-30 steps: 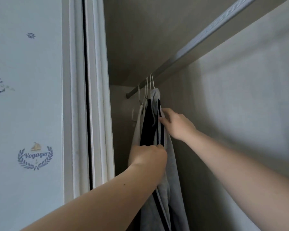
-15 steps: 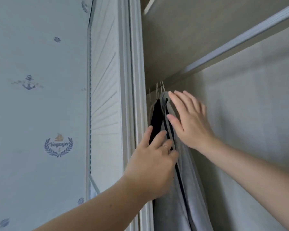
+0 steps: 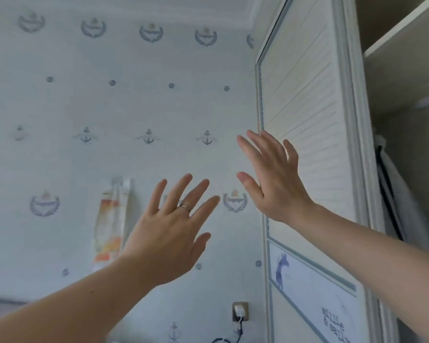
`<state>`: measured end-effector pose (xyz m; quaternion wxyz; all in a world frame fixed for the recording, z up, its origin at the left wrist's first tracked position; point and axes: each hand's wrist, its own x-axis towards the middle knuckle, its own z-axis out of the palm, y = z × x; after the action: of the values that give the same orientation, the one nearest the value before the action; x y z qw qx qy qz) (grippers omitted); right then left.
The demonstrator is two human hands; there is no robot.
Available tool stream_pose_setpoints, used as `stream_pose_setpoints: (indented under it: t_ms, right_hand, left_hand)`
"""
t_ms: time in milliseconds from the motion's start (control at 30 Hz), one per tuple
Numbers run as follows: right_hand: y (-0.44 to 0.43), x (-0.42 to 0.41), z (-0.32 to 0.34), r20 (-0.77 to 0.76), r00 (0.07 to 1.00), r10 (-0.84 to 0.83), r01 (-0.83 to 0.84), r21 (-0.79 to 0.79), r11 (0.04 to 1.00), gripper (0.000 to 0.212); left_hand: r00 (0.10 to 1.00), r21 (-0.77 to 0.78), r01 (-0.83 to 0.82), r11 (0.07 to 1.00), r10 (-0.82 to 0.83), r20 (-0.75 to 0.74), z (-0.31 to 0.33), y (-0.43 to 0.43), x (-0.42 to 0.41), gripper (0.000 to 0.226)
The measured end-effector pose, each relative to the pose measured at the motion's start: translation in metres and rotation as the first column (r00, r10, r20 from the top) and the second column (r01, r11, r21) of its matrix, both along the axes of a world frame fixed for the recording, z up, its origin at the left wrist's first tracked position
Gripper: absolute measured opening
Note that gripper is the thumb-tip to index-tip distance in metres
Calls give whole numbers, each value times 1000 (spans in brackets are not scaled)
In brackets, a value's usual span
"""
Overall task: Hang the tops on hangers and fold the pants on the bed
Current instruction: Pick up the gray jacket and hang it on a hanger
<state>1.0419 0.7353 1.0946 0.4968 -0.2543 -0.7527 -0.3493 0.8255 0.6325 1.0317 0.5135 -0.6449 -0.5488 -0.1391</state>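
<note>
Pulling back from the wardrobe: a moment ago both your hands were on the hung tops inside it, and now both are off them.

- Left hand (image 3: 169, 233): released, fingers spread, holding nothing. It is raised just left of the wardrobe door (image 3: 305, 100), in front of the wall (image 3: 109, 107).
- Right hand (image 3: 275, 179): released too, fingers straight and apart, nothing in it. It is raised across the door's left edge.
- Tops (image 3: 404, 201): they hang right of the door, inside the wardrobe and well apart from either hand. Only a grey strip with a dark stripe shows.
- Your view has swung left, so the door now fills the space where the clothes were.

Reading: this top looks hung and let go, so the hanging step for it is likely finished. You are probably turning toward the bed for the next piece. Neither bed nor pants can be made out here, so I cannot tell how much remains.

Counts:
- Hands: two, both empty.
- Ring (image 3: 185, 207): one, on your left hand.
- Tops: at least one. The strip is too narrow to count more.
- Hangers: none visible now.
- Wardrobe doors: one.
- Shelf (image 3: 404, 30): one, up and right of the door.
- Wall socket (image 3: 240, 310): one, low and just left of the door, with one plug in it.
- Hanging packet (image 3: 110, 219): one, well left of the door.
</note>
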Motion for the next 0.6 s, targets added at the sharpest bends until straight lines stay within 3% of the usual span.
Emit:
stream_pose_setpoints:
  t_ms: [133, 267, 400, 600]
  right_hand:
    - [-58, -122, -19, 37, 980, 194, -193, -27, 981, 61]
    - [-117, -238, -51, 102, 910, 401, -393, -90, 915, 61]
    - [-176, -343, -96, 215, 812, 543, -524, -145, 839, 61]
    - [-264, -483, -174, 302, 592, 747, -716, -230, 660, 63]
  left_hand:
    - [981, -34, -188, 982, 189, 46, -18, -94, -101, 64]
    - [895, -92, -429, 899, 436, 97, -44, -192, -195, 65]
    - [744, -159, -627, 762, 647, 166, -79, -290, -274, 67]
    - [468, -276, -785, 554, 823, 321, -156, -411, -357, 69]
